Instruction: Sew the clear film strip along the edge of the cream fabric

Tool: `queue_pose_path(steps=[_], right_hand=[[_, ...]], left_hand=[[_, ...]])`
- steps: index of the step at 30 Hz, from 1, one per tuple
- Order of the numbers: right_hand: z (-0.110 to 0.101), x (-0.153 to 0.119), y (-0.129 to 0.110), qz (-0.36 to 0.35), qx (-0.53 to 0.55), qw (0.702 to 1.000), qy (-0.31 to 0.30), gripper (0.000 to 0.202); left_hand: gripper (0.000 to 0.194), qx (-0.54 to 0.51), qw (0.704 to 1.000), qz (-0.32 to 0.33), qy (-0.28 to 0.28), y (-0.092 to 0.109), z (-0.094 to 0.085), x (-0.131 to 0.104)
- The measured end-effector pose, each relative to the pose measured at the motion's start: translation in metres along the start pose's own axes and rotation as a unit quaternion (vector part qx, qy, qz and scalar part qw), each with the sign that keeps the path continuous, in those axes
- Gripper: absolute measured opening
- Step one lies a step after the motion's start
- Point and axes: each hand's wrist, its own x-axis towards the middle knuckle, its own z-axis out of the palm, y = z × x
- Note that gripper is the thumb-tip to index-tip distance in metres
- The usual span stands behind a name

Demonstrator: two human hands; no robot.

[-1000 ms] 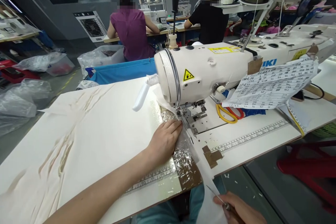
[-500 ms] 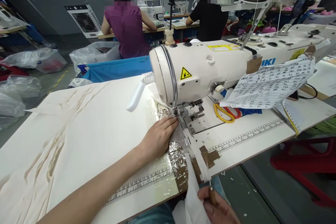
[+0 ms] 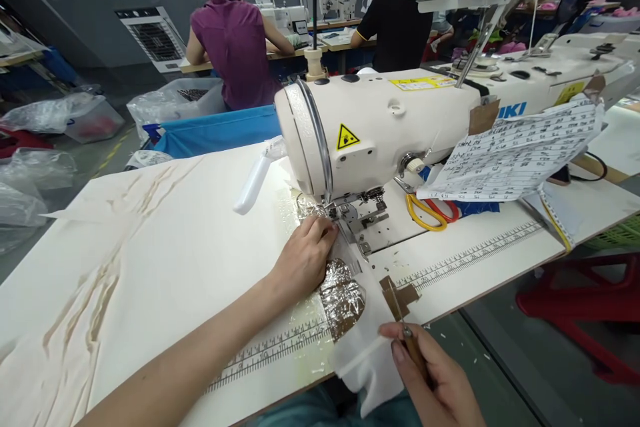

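My left hand [image 3: 306, 255] is beside the presser foot [image 3: 332, 212] of the white sewing machine [image 3: 370, 140], fingers bent and pinched at the edge of a thin white fabric strip [image 3: 370, 340]. The fabric runs from under the foot toward me and droops over the table's front edge. My right hand [image 3: 435, 373] is closed round the wooden handle of an awl [image 3: 414, 347], its thin metal point up toward the machine. Thumb and forefinger of that hand also touch the fabric's side. Shiny clear tape [image 3: 345, 300] covers the table beneath my left hand.
Yellow-and-red-handled scissors [image 3: 426, 212] lie right of the needle area. A handwritten paper sheet [image 3: 510, 153] hangs from the machine arm. Cream fabric pieces [image 3: 95, 300] lie on the table's left. A red stool [image 3: 580, 320] stands at right. Two people sit at machines ahead.
My right hand has risen from below the table edge, bringing the awl and the fabric's near end up and spreading the fabric. My left hand stays by the presser foot, fingers more bent.
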Motion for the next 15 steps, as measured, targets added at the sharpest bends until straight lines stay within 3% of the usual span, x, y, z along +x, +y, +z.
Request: queue_pose_path(steps=[4, 7, 12, 15], right_hand=[[0.000, 0.006, -0.004, -0.003, 0.013, 1.000, -0.006, 0.040], [-0.002, 0.011, -0.004, 0.031, 0.042, 0.997, -0.059, 0.043], [0.007, 0.021, -0.008, 0.164, 0.249, 0.944, -0.141, 0.047], [0.010, 0.024, -0.014, 0.157, 0.259, 0.942, -0.144, 0.047]], left_hand=[[0.035, -0.081, 0.996, 0.039, 0.030, -0.006, -0.001, -0.001], [0.035, -0.092, 0.994, 0.054, 0.036, -0.010, 0.000, -0.002], [0.035, -0.048, 0.997, 0.041, 0.037, -0.010, 0.000, 0.001], [0.034, -0.040, 0.998, 0.026, 0.032, -0.009, 0.000, 0.001]])
